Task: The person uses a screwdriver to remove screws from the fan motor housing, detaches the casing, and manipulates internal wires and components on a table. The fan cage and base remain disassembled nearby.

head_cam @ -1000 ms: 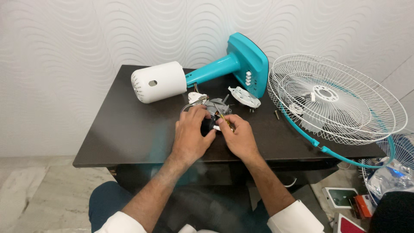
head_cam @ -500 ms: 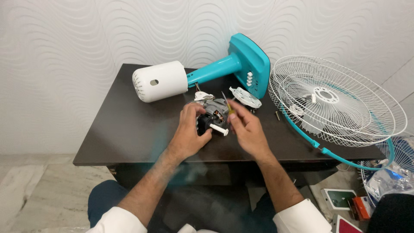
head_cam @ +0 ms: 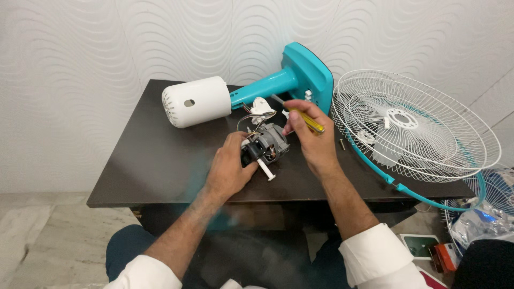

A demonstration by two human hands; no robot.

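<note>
Fan motor [head_cam: 266, 147] sits near the middle of the dark table [head_cam: 150, 160], bare metal with copper windings showing, its white shaft [head_cam: 265, 170] pointing toward 5 o'clock, down at the person. Long axis of motor and shaft runs roughly 11 to 5 o'clock.

Left hand [head_cam: 227, 168] closed around the motor's near-left end, fingers wrapped on the black part, holding it steady on the tabletop.

Right hand [head_cam: 308, 131] at 2 o'clock from the motor, just beside it, fingers closed on a yellow-handled screwdriver [head_cam: 300, 115]. Metal blade points to 10 o'clock, toward the white bracket [head_cam: 261, 106] and loose wires behind the motor. Tip appears apart from the motor; contact cannot be told.

Left hand is on the motor; right hand is close but not touching it.

White motor cover [head_cam: 195, 100] lies on its side at 11 o'clock, joined to the teal fan stand [head_cam: 292, 80] at 12 to 1 o'clock. White wire guard [head_cam: 412, 126] leans at 3 o'clock, off the table's right edge.
</note>
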